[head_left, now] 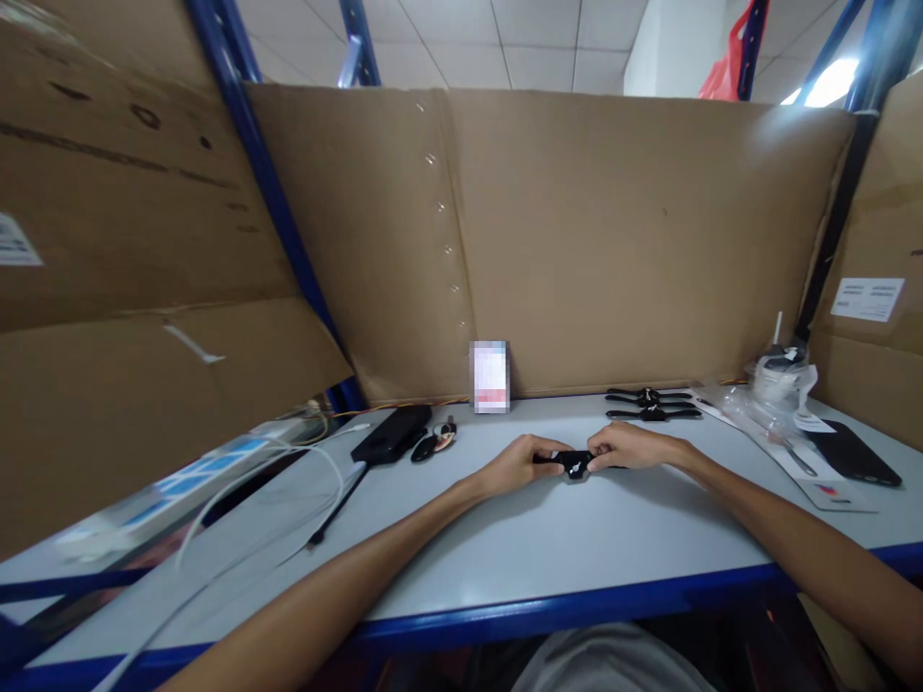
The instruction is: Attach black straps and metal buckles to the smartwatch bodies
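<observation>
A small black strap-like part (575, 464) lies low over the pale grey tabletop (548, 548), held between both hands. My left hand (520, 460) pinches its left end with curled fingers. My right hand (626, 446) pinches its right end, fingers closed. Two more black parts of the same kind (653, 405) lie side by side behind my right hand, near the cardboard wall.
Brown cardboard sheets (577, 240) wall in the back and sides. A black power bank (391, 433), keys (435, 443) and white cables (288, 481) lie at the left. Clear plastic bags (775, 384), a black phone (851, 452) and a paper card sit at the right.
</observation>
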Demonstrator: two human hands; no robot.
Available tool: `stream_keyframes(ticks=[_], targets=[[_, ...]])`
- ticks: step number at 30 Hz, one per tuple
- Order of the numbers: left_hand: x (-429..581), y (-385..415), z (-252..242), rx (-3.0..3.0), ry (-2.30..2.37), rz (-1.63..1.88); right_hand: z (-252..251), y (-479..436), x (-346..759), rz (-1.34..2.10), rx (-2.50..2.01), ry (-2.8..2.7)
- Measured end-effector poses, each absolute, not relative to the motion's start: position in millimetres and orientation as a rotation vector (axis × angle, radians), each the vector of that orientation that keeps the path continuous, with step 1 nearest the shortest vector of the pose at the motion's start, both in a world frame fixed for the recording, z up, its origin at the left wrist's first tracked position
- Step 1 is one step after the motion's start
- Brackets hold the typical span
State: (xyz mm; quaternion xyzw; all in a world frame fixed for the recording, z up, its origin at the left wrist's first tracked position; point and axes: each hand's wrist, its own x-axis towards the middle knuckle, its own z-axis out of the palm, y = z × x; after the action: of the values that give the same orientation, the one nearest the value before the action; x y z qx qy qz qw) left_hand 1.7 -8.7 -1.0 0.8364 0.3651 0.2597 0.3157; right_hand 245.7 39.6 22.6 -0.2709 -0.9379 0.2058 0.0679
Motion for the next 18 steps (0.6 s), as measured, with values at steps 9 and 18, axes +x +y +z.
stream_keyframes(ticks=[9,18], targets=[[-1,-17,9,2.646,1.266,0.560,26,33,245,0.373,-1.046,-2.800],[-4,-11,0,2.736,1.391,0.563,43,71,284,-0.168,-1.512,-2.475]])
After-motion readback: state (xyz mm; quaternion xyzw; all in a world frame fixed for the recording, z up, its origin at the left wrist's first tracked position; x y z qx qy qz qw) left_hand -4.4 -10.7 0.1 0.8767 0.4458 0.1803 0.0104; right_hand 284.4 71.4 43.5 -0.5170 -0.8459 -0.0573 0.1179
